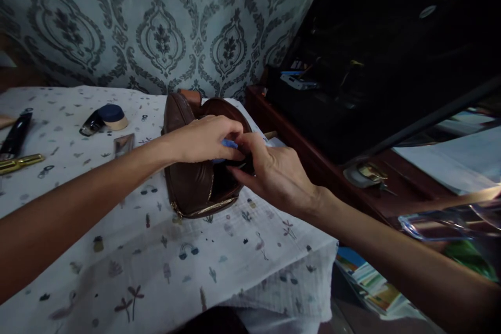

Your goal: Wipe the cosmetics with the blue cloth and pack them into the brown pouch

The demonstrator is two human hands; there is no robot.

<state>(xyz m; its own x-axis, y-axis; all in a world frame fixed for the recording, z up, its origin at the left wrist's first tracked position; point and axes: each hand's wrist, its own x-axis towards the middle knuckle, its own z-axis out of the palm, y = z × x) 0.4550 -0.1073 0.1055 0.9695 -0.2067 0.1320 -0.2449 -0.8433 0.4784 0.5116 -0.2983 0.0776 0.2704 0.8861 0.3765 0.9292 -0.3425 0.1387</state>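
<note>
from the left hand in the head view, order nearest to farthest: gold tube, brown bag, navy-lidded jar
1. Brown bag: right at the left hand, which is at its opening.
2. Navy-lidded jar: left of the bag.
3. Gold tube: near the picture's left edge.

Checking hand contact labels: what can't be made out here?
All in the head view:
Blue item: full shape, mostly covered by the left hand.
Right hand: whether it holds anything; its back hides most fingers.
Brown bag: contents, lost in shadow and behind both hands.
Gold tube: one end, cut off by the left edge.
</note>
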